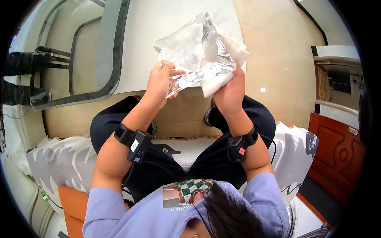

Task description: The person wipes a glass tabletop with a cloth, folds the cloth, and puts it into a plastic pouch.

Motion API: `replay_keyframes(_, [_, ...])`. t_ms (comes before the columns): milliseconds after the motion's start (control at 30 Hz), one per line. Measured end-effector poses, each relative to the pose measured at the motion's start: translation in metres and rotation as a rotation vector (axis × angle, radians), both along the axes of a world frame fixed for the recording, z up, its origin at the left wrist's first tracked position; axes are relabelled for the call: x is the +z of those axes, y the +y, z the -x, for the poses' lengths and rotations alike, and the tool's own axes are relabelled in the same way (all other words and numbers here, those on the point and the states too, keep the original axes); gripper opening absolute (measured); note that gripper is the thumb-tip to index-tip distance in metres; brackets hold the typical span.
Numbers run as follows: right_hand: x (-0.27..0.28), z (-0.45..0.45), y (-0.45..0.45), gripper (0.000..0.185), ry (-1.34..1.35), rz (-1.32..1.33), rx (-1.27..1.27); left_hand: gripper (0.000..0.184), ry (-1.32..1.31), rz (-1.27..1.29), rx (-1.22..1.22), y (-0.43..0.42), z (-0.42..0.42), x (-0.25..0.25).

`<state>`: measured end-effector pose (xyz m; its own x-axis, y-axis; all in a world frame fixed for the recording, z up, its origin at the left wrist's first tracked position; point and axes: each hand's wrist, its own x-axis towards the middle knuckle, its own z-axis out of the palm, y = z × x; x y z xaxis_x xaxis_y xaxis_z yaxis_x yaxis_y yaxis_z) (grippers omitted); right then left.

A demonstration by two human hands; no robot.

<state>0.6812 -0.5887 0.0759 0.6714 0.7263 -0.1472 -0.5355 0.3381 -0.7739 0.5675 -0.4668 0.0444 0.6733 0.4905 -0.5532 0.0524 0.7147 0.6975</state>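
A shiny, see-through plastic bag [186, 49] is spread out between my hands, above the white tabletop [147, 23]. My left hand [159, 79] pinches its near left edge between thumb and fingers. A folded white cloth [214, 84] lies against the bag's right side, part of it showing behind the film at the upper right. My right hand [231, 93] is closed around the cloth and the bag's right edge. Whether the cloth is partly inside the bag, I cannot tell. Some of my right fingers are hidden behind the cloth.
A dark-framed glass table [115, 51] stands to the left, with another person's legs [20, 75] beyond it. My knees are just below the white tabletop's near edge. A patterned cover [65, 156] drapes the seat under me. At right is a red-brown wooden panel [335, 152].
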Motion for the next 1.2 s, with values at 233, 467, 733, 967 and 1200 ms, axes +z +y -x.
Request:
replay_keyframes(233, [0.008, -0.019, -0.004, 0.052, 0.064, -0.032, 0.028, 0.015, -0.039, -0.161, -0.093, 0.001, -0.004, 0.001])
replay_keyframes(467, [0.014, -0.037, -0.013, 0.048, 0.117, -0.008, 0.046, 0.015, -0.044, -0.176, -0.222, -0.004, -0.008, 0.005])
replay_keyframes(733, [0.029, -0.052, -0.001, 0.052, -0.093, 0.045, -0.009, 0.020, -0.072, -0.261, -0.393, -0.009, -0.004, -0.009])
replay_keyframes(967, [0.004, -0.052, 0.006, 0.055, 0.168, -0.323, 0.263, 0.022, -0.125, -0.130, -0.402, -0.017, -0.001, -0.015])
replay_keyframes(1200, [-0.025, -0.045, 0.016, 0.050, 0.128, -0.349, 0.228, 0.023, -0.106, -0.102, -0.352, -0.016, 0.004, -0.012])
